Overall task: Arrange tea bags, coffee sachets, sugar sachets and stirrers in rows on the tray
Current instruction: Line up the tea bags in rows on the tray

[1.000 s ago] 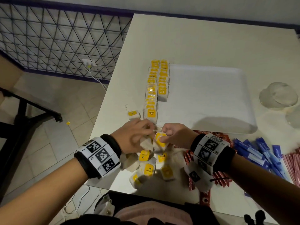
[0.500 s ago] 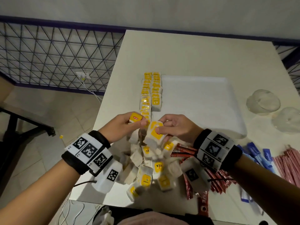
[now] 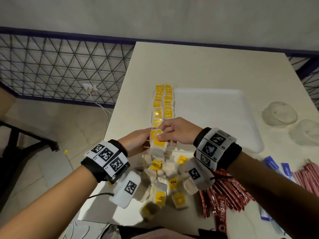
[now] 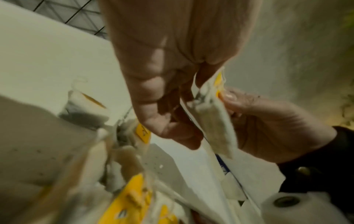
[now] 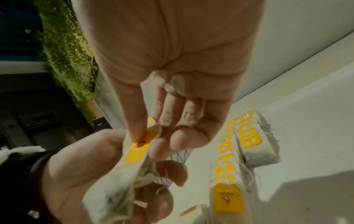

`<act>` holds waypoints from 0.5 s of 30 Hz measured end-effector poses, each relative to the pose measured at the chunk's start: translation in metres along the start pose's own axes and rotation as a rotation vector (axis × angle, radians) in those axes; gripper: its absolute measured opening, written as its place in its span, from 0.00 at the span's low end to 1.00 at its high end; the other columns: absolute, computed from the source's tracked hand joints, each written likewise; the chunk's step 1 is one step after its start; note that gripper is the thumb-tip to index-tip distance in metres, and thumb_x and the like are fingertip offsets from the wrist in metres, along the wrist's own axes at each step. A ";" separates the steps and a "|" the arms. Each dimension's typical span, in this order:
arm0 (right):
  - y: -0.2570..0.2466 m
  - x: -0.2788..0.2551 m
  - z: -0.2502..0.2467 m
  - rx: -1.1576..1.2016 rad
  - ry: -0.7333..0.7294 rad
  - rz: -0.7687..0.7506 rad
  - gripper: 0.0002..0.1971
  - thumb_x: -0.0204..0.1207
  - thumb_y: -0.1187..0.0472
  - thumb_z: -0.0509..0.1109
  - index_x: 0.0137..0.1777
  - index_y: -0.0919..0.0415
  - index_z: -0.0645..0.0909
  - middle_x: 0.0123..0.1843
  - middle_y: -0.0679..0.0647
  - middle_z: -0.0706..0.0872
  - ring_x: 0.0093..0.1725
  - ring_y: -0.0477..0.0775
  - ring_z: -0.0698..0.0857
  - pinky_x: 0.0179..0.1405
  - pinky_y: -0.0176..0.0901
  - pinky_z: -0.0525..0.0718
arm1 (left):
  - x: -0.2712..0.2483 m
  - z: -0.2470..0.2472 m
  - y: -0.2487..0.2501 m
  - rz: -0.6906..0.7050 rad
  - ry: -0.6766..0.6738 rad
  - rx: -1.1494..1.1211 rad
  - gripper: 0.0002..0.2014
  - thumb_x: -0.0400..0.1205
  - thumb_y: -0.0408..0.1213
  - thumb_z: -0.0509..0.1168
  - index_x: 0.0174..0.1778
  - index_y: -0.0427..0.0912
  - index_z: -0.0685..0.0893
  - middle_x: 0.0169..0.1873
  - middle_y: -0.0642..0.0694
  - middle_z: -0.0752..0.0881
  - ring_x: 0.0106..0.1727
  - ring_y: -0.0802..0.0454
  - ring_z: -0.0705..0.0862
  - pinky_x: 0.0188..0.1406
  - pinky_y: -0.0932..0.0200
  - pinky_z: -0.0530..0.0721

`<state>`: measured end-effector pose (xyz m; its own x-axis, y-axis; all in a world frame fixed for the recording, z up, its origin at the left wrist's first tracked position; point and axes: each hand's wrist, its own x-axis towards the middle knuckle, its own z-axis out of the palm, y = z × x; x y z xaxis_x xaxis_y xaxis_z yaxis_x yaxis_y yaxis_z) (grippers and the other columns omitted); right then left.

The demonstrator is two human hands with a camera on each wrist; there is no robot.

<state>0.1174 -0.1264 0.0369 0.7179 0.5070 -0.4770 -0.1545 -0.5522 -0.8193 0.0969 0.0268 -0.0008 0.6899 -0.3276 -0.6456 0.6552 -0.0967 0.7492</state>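
Both hands hold one tea bag (image 3: 158, 144) with a yellow tag just above the near-left corner of the white tray (image 3: 215, 114). My right hand (image 3: 161, 133) pinches the tag (image 5: 138, 151) between thumb and forefinger. My left hand (image 3: 146, 138) grips the bag's body (image 5: 107, 189) from the left. Two rows of tea bags (image 3: 164, 104) lie along the tray's left edge. A loose pile of tea bags (image 3: 162, 183) sits under my wrists. Red coffee sachets (image 3: 222, 195), blue sugar sachets (image 3: 276, 166) and pink striped stirrers (image 3: 309, 176) lie at the right.
Two clear glass bowls (image 3: 279, 114) stand upside down right of the tray. The table's left edge (image 3: 119, 94) drops to a tiled floor, with a wire mesh fence (image 3: 60, 69) and a plugged-in cable (image 3: 96, 100) beyond. One stray tea bag (image 4: 84, 109) lies left of the pile.
Both hands have risen from the pile and moved toward the tray's near-left corner. They now meet on a single tea bag.
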 end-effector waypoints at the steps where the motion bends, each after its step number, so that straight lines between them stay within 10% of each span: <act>1: 0.003 -0.001 0.000 0.007 0.004 0.014 0.06 0.76 0.66 0.69 0.51 0.59 0.77 0.36 0.51 0.83 0.25 0.40 0.79 0.26 0.31 0.78 | -0.001 -0.002 -0.004 0.030 0.006 0.127 0.08 0.84 0.42 0.58 0.44 0.45 0.80 0.32 0.49 0.80 0.28 0.59 0.76 0.29 0.67 0.72; 5: 0.017 -0.004 -0.006 0.031 0.051 0.076 0.08 0.75 0.67 0.70 0.51 0.60 0.76 0.35 0.49 0.82 0.26 0.41 0.78 0.29 0.35 0.78 | -0.007 -0.010 -0.017 0.271 -0.027 0.881 0.07 0.74 0.44 0.69 0.41 0.49 0.77 0.35 0.58 0.74 0.36 0.62 0.74 0.40 0.75 0.72; 9: 0.026 -0.005 -0.009 0.029 0.091 0.106 0.06 0.74 0.67 0.71 0.44 0.56 0.77 0.33 0.50 0.82 0.23 0.39 0.77 0.25 0.32 0.77 | -0.001 -0.004 -0.027 0.354 -0.100 1.432 0.24 0.71 0.55 0.72 0.57 0.44 0.79 0.54 0.51 0.73 0.56 0.49 0.70 0.60 0.59 0.67; 15: 0.029 -0.003 -0.009 0.043 0.117 0.097 0.06 0.74 0.67 0.70 0.42 0.55 0.78 0.34 0.51 0.82 0.29 0.45 0.77 0.27 0.34 0.77 | 0.005 0.002 -0.026 0.354 0.098 1.681 0.18 0.80 0.54 0.61 0.61 0.50 0.79 0.67 0.54 0.71 0.62 0.48 0.69 0.49 0.60 0.64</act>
<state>0.1167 -0.1501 0.0171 0.7723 0.3705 -0.5160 -0.2539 -0.5645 -0.7854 0.0826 0.0253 -0.0236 0.7753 -0.5006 -0.3852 -0.4931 -0.8608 0.1261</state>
